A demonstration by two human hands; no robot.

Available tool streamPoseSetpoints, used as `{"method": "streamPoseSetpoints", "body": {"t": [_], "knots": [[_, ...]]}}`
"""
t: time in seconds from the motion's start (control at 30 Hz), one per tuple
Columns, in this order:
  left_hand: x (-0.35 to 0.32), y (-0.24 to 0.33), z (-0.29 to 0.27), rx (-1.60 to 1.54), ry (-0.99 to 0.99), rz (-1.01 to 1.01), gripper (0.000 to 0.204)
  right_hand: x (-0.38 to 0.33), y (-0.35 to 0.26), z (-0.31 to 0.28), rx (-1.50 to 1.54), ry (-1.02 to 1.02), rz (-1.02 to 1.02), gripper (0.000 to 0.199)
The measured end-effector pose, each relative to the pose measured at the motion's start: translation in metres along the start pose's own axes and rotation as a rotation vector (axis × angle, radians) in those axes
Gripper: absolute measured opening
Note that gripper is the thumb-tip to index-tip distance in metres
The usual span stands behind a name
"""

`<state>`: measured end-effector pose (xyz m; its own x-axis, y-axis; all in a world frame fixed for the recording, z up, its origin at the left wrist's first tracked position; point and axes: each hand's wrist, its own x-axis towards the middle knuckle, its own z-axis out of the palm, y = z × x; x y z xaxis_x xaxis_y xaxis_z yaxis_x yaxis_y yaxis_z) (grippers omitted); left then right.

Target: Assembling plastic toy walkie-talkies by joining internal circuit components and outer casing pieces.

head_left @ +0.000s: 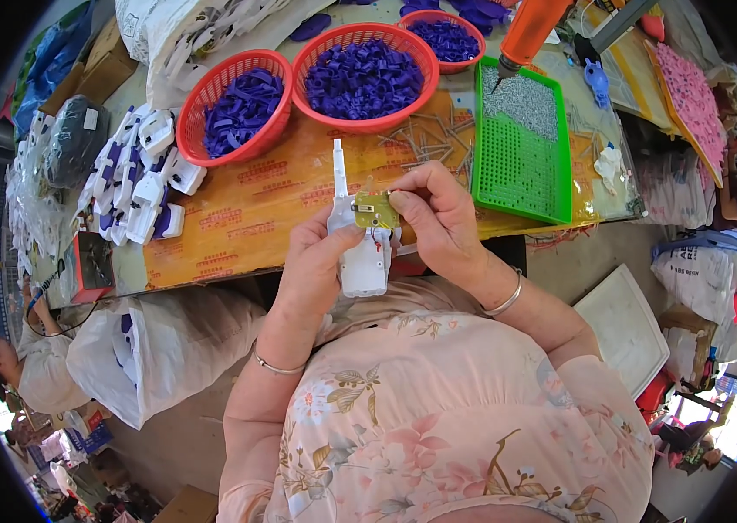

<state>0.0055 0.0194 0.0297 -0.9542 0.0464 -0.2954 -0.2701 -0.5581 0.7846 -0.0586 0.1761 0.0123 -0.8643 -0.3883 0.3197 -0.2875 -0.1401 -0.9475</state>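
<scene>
Left hand [309,260] grips white casing [363,274] — right hand [440,216] pinches circuit board [374,212].

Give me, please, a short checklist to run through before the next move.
1. White casing held by the left hand: ok.
2. Green circuit board held by the right hand: ok.
3. Board seated flat in the casing: cannot tell, partly hidden.
4. Wires unpinched: cannot tell, too small.
5. Board covered: not ok, it lies exposed.
6. Small metal pieces in the green tray: ok, heaped at its far end.
</scene>
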Motion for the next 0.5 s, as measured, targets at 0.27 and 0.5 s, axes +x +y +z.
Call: {"method": "streamPoseSetpoints", "body": {"t": [0.27, 0.5], "knots": [[-0.0035, -0.0018, 0.0004, -0.064, -0.044, -0.048, 0.043, 0.0018, 0.0018, 0.003, -0.15, -0.002, -0.044, 0.009], [-0.0041, -0.005, 0.0011, -0.064, -0.099, 0.027, 0.052, 0.0014, 0.0062, 0.003, -0.378, 0.024, -0.291, 0.013]]}}
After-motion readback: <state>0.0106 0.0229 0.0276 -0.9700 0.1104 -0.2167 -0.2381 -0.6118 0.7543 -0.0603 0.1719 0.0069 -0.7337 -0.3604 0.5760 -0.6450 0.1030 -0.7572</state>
